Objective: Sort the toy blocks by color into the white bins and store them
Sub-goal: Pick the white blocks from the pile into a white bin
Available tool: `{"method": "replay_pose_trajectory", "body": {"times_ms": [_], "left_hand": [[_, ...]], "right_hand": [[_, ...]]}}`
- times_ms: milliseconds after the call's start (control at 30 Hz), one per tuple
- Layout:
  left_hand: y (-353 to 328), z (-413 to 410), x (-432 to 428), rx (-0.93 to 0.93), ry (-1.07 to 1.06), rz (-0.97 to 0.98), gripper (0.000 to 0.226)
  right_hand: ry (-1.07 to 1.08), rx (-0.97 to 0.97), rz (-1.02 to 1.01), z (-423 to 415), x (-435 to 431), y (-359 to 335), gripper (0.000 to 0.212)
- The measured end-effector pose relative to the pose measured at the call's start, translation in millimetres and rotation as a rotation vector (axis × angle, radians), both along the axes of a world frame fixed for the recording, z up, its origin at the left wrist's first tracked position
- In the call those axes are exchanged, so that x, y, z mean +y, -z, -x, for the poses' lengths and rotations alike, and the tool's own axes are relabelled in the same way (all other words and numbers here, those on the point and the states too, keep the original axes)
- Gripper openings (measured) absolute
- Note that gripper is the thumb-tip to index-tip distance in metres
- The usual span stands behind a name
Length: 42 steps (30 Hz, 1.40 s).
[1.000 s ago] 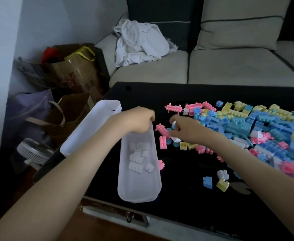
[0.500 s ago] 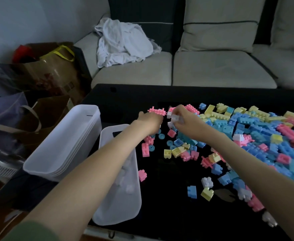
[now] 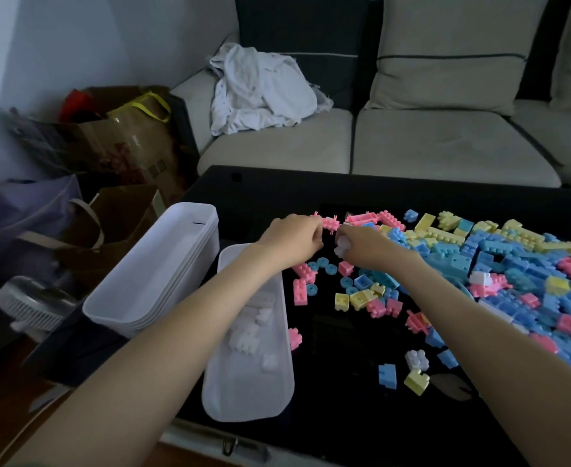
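Observation:
A white bin [image 3: 214, 392] lies on the black table [image 3: 338, 429] at its left front, with several white blocks [image 3: 248, 332] inside. To its left stands a stack of empty white bins [image 3: 149, 281]. A big pile of pink, blue, yellow and white blocks [image 3: 513, 264] covers the right of the table. My right hand [image 3: 368, 246] grips a white block [image 3: 342, 246] at the pile's left edge. My left hand [image 3: 294, 235] is close beside it, fingers curled next to a pink spiked piece [image 3: 329, 224]. Whether it holds anything is hidden.
Loose blocks lie near the front, including a blue one [image 3: 388, 375] and a yellow one [image 3: 416, 382]. A sofa [image 3: 446, 143] with a crumpled white cloth [image 3: 260, 89] stands behind the table. Paper bags [image 3: 115, 143] and a small fan [image 3: 31, 306] crowd the floor at left.
My left hand left the bin and reached forward to the pile's left edge beside the right hand. The right hand lifted a white block slightly. The camera swung about.

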<state>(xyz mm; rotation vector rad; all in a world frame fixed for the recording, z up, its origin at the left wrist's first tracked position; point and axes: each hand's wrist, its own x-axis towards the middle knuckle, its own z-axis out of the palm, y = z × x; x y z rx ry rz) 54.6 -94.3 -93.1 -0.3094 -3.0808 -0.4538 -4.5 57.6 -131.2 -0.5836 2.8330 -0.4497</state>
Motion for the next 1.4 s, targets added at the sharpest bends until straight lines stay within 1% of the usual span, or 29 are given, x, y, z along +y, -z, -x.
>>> {"method": "replay_pose_trajectory", "body": {"times_ms": [133, 200, 267, 300, 367, 467, 533, 567, 600, 667, 700, 733, 767, 800, 867, 933, 1000, 1067, 1133, 1200, 1300, 1400], "left_hand": [[-6, -18, -18, -0.024, -0.059, -0.204, 0.011], [-5, -32, -27, -0.043, -0.085, -0.247, 0.012], [-7, -47, -37, -0.020, -0.109, -0.270, 0.012], [-8, -53, -40, 0.010, -0.119, -0.277, 0.012], [-10, -64, -47, 0.060, -0.146, -0.290, 0.010], [-11, -76, -59, 0.059, -0.217, -0.284, 0.007], [-11, -82, -68, 0.014, -0.261, -0.198, 0.009], [-11, -85, -71, -0.018, -0.266, -0.094, 0.012], [-10, -87, -73, -0.063, -0.250, 0.050, 0.015], [-9, -91, -70, -0.218, -0.153, 0.330, 0.018], [-8, -92, -69, -0.303, -0.096, 0.411, 0.019], [-10, -92, -67, -0.359, -0.060, 0.453, 0.019], [-14, -91, -67, -0.373, -0.050, 0.466, 0.018], [-20, -90, -67, -0.348, -0.048, 0.463, 0.015], [-32, -85, -67, -0.264, -0.064, 0.383, 0.019], [-40, -78, -61, -0.201, -0.074, 0.281, 0.021], [-43, -65, -49, -0.127, -0.049, 0.241, 0.022], [-43, -49, -36, -0.099, -0.038, 0.202, 0.026], [-43, -31, -25, -0.088, -0.033, 0.171, 0.032], [-41, -10, -17, -0.068, -0.022, 0.157, 0.036], [-35, 19, -7, -0.037, 0.010, 0.143, 0.040], [-24, 46, 4, -0.065, 0.038, 0.152, 0.047]], "right_hand": [[0.005, 0.003, 0.023, -7, -7, 1, 0.022], [0.002, 0.012, -0.006, -13, -9, 2, 0.022], [-0.002, 0.054, -0.006, -21, -13, -1, 0.023], [0.009, 0.078, 0.035, -24, -13, -5, 0.023], [0.014, 0.090, 0.184, -37, -18, -19, 0.019], [-0.076, 0.116, 0.374, -62, -27, -44, 0.016], [-0.155, 0.118, 0.415, -85, -37, -57, 0.017], [-0.207, 0.118, 0.421, -97, -42, -59, 0.018], [-0.274, 0.108, 0.409, -107, -48, -59, 0.021], [-0.403, 0.046, 0.313, -122, -59, -51, 0.030], [-0.455, 0.021, 0.226, -126, -62, -45, 0.032], [-0.497, 0.013, 0.146, -127, -65, -39, 0.034], [-0.522, 0.016, 0.103, -127, -65, -35, 0.034], [-0.537, 0.015, 0.099, -126, -64, -33, 0.036], [-0.548, 0.007, 0.133, -121, -57, -36, 0.044], [-0.533, 0.011, 0.200, -114, -49, -42, 0.049], [-0.484, -0.006, 0.290, -105, -40, -45, 0.049], [-0.415, -0.015, 0.365, -93, -30, -45, 0.047], [-0.329, -0.003, 0.391, -76, -17, -43, 0.044], [-0.221, 0.033, 0.365, -55, 1, -37, 0.041], [-0.072, 0.158, 0.244, -20, 26, -19, 0.038], [0.052, 0.204, 0.142, 9, 40, -8, 0.039]]}}
